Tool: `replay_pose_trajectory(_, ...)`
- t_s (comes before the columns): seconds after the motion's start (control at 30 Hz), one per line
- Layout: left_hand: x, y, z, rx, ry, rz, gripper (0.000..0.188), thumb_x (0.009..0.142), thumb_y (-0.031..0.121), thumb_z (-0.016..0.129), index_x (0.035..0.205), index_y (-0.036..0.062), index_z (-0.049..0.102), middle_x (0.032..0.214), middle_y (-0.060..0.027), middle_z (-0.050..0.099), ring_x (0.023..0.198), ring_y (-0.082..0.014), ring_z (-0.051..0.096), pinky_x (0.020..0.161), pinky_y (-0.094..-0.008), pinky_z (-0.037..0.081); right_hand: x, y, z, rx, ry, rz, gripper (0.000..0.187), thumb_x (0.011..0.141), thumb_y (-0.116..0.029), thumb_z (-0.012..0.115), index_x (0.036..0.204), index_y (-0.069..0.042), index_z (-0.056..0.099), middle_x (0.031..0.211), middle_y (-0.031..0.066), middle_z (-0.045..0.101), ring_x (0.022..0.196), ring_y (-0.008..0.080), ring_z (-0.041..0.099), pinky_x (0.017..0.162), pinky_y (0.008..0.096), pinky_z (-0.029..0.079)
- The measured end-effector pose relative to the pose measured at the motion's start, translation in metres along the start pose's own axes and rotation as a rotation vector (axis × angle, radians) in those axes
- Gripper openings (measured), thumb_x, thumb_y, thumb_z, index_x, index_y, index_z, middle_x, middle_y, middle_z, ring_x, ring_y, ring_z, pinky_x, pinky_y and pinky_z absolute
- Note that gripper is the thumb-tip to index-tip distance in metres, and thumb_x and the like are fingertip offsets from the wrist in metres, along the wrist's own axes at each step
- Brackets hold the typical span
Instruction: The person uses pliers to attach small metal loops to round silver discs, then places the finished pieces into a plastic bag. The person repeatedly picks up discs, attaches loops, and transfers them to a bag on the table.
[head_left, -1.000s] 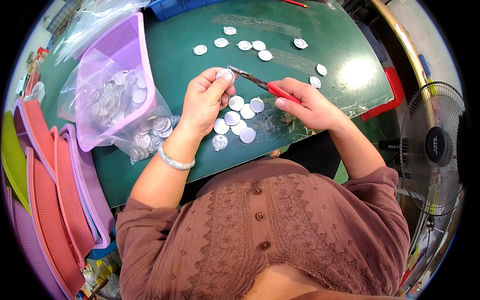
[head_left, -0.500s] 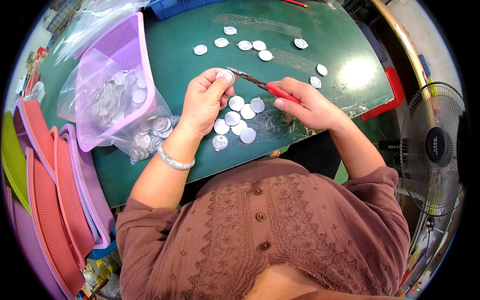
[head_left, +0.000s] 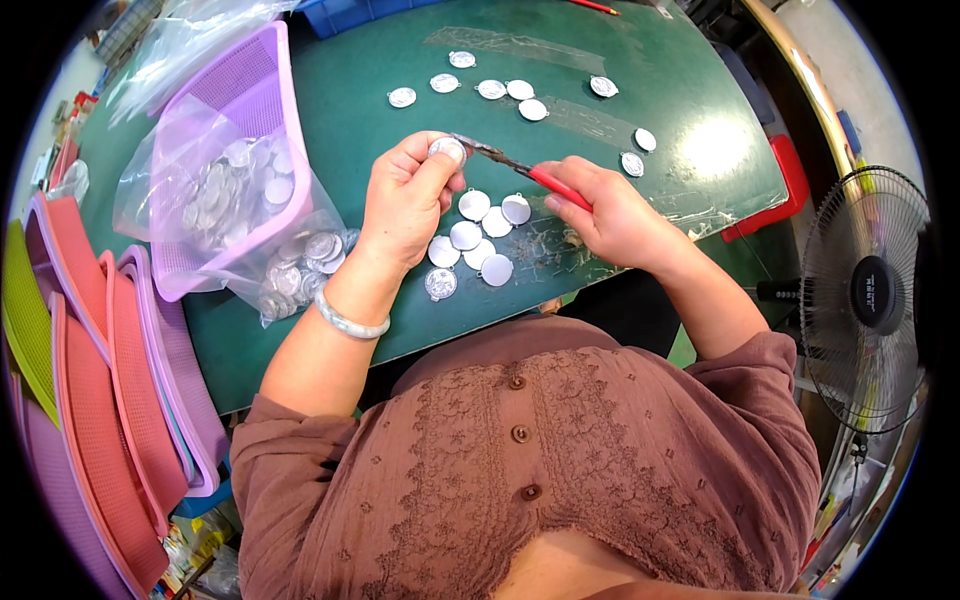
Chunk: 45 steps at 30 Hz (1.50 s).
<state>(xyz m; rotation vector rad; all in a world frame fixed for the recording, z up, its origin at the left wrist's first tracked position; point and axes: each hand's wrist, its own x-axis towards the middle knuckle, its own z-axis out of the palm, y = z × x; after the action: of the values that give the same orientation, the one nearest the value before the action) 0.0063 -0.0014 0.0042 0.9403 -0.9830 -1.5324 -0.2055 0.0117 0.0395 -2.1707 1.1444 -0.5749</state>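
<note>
Between thumb and fingers, my left hand (head_left: 410, 190) pinches a round silver medallion (head_left: 447, 151). My right hand (head_left: 610, 212) is closed around the red handles of a pair of pliers (head_left: 520, 167), whose dark jaws meet the medallion's upper edge; whether they grip it is too small to tell. Below the pliers, several silver medallions (head_left: 466, 236) lie in a loose cluster on the green table, some with small loops at the edge. Farther back, more medallions (head_left: 491, 90) are scattered singly and in a short row.
Left of my left arm, a purple basket (head_left: 165, 275) holds a clear plastic bag (head_left: 140, 200) of medallions that spills over its rim. Stacked pink baskets (head_left: 100, 400) stand at the far left. A black fan (head_left: 870, 295) is at the right. A blue crate (head_left: 350, 15) sits at the back.
My right hand and the pliers have shifted slightly left, and my left hand with the medallion has moved a little up and left. The other medallions look the same.
</note>
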Motion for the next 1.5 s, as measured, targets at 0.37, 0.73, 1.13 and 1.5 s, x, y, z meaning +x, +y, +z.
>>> replay_pose_trajectory(0.37, -0.001, -0.001, 0.002, -0.006, 0.079, -0.007, 0.010, 0.084, 0.015, 0.054, 0.083, 0.0055, 0.058, 0.062, 0.0024, 0.051, 0.049, -0.0012, 0.041, 0.043, -0.0140, 0.030, -0.001, -0.003, 0.010, -0.270, 0.083, -0.021, 0.030, 0.079, -0.010, 0.056, 0.107, 0.000, 0.050, 0.091, 0.0161, 0.051, 0.078, 0.0350, 0.055, 0.067, 0.0382, 0.045)
replay_pose_trajectory(0.73, 0.001, -0.003, -0.003, -0.160, 0.025, -0.041, 0.017, 0.086, 0.015, 0.053, 0.096, 0.0019, 0.057, 0.068, -0.0012, 0.055, 0.051, -0.0030, 0.043, 0.044, -0.0168, 0.031, 0.001, 0.043, -0.039, -0.065, 0.418, 0.195, 0.041, 0.083, -0.026, 0.056, 0.113, 0.001, 0.050, 0.100, 0.0168, 0.056, 0.092, 0.0254, 0.055, 0.080, 0.0327, 0.042)
replay_pose_trajectory(1.13, 0.004, -0.005, -0.003, -0.191, -0.024, -0.051, 0.021, 0.088, 0.015, 0.048, 0.100, -0.0014, 0.056, 0.076, -0.0064, 0.058, 0.053, -0.0050, 0.045, 0.045, -0.0182, 0.033, -0.030, 0.170, -0.088, -0.789, 0.578, 0.729, 0.067, 0.072, -0.049, 0.060, 0.124, -0.010, 0.044, 0.120, 0.0175, 0.046, 0.111, 0.0344, 0.042, 0.091, 0.0434, 0.036)
replay_pose_trajectory(1.5, 0.006, -0.004, -0.008, -0.327, -0.066, -0.100, 0.033, 0.091, 0.021, 0.037, 0.105, -0.0064, 0.050, 0.083, -0.0113, 0.057, 0.056, -0.0102, 0.043, 0.047, -0.0223, 0.034, 0.045, 0.062, -0.036, -0.038, 0.296, 0.046, 0.037, 0.081, -0.010, 0.056, 0.116, -0.004, 0.049, 0.095, 0.0071, 0.060, 0.085, 0.0139, 0.056, 0.078, 0.0264, 0.044)
